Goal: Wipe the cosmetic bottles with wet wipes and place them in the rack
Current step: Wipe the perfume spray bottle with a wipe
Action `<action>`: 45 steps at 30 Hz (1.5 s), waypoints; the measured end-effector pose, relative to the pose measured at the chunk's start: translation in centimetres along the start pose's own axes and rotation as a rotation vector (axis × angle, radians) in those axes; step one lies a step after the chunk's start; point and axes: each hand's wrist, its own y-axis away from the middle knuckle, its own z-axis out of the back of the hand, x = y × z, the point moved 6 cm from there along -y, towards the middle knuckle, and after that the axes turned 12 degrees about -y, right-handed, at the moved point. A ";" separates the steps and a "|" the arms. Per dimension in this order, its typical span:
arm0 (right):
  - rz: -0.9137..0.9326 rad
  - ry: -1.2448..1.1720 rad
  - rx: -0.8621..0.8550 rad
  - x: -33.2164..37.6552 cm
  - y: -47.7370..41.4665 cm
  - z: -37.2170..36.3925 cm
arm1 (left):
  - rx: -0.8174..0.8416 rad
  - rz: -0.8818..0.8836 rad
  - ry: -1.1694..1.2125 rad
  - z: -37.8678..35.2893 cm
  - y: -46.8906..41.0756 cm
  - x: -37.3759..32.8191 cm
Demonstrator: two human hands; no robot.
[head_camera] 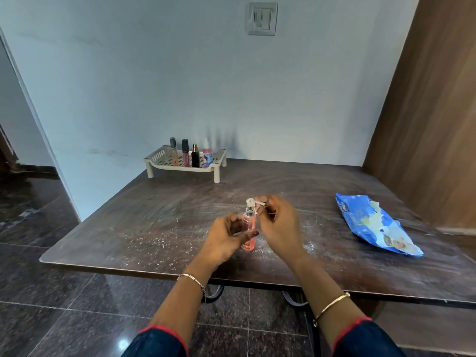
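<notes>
- Pink spray bottle [249,229]: 1. Clear body, pink liquid, silver collar, white nozzle. Upright near the front middle of the table [154,228]; the left hand [226,238] grips its body.
- Wet wipe [255,202]: 1 small white piece, bunched at the nozzle and pinched by the right hand [278,222].
- Rack [157,157]: 1. Cream plastic, slotted tray on short legs, at the table's far edge.
- Bottles in rack: 4, upright in a row.
  - slim dark-capped tube [173,152]
  - black-capped pink gloss [185,153]
  - gold-capped black bottle [195,158]
  - clear-capped pink bottle [207,156]
- Wipes pack [360,217]: 1. Blue, lying flat on the table's right side, flap open.
</notes>
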 end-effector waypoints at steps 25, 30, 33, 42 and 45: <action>-0.093 0.014 -0.031 0.3 2.5 1.8 | 0.010 -0.033 0.070 -0.1 0.1 -3.4; 0.081 0.067 -0.142 1.1 4.1 3.2 | 0.000 0.067 0.363 -1.0 0.5 -4.4; 0.191 0.112 -0.117 1.0 5.5 3.0 | -0.016 0.125 0.651 -1.4 0.9 -4.3; 0.420 0.287 -0.081 6.8 2.1 2.6 | 0.074 0.143 0.974 -3.7 2.2 -5.2; 0.438 0.331 0.012 6.9 1.9 1.7 | 0.042 0.184 1.051 -3.5 2.3 -4.7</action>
